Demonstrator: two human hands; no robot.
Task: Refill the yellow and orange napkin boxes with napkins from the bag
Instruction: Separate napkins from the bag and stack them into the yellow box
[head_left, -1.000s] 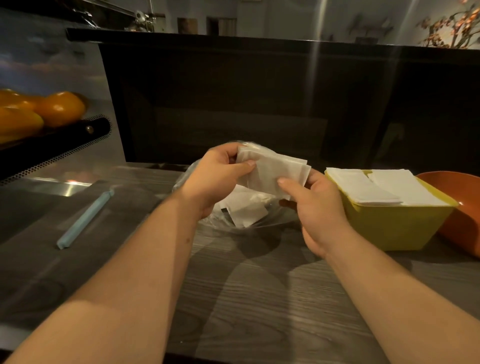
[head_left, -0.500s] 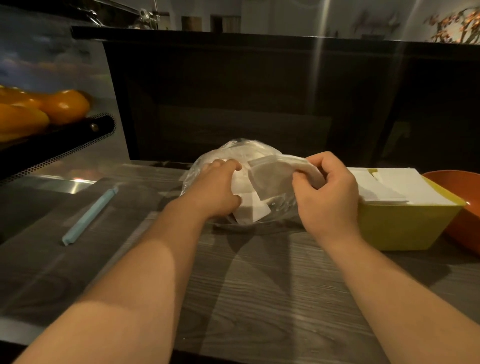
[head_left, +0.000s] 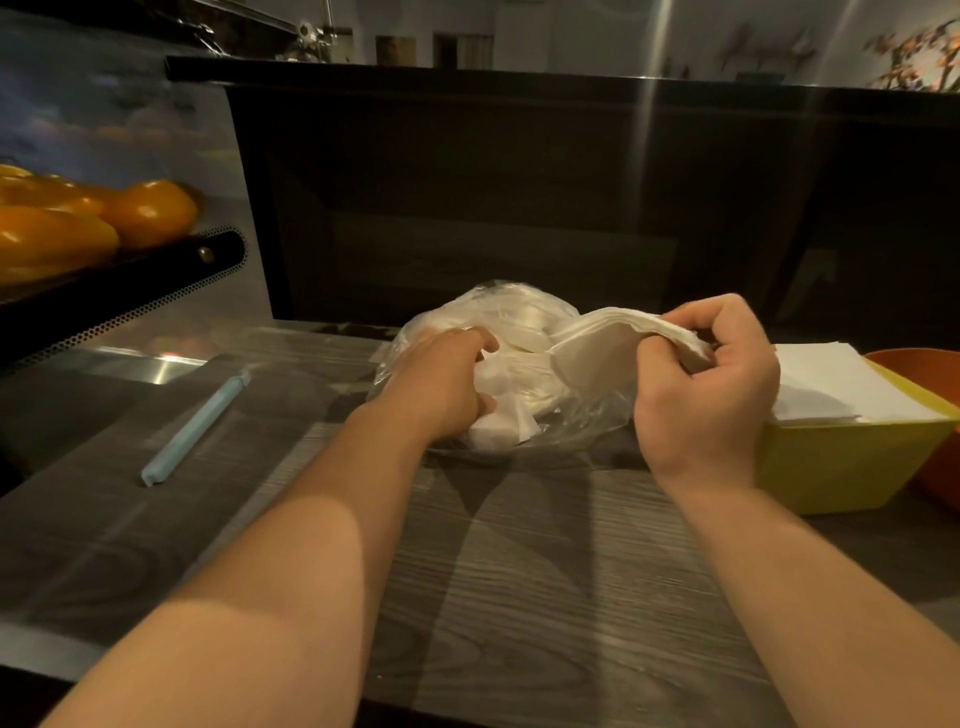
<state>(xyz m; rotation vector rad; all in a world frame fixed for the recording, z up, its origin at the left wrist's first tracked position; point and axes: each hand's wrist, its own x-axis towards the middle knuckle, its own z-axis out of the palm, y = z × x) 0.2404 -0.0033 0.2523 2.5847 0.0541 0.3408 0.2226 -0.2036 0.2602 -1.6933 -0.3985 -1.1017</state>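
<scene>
Our right hand (head_left: 711, 395) pinches bent napkins (head_left: 613, 338) over the bag (head_left: 498, 306) on the desk (head_left: 519, 571). Our left hand (head_left: 441, 384) grips the bag, left of the yellow box (head_left: 852, 467).

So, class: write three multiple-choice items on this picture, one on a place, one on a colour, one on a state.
1. The blue stick lies: A in a box; B on the counter, left of the bag; C under the fruit.
2. The napkin box nearest the right hand is: A yellow; B green; C white.
3. The right hand: A lies flat; B holds the stick; C grips a bent stack of napkins.
Answers: B, the stick sits alone at the left; A, its wall is yellow; C, it is curled round the stack.
</scene>
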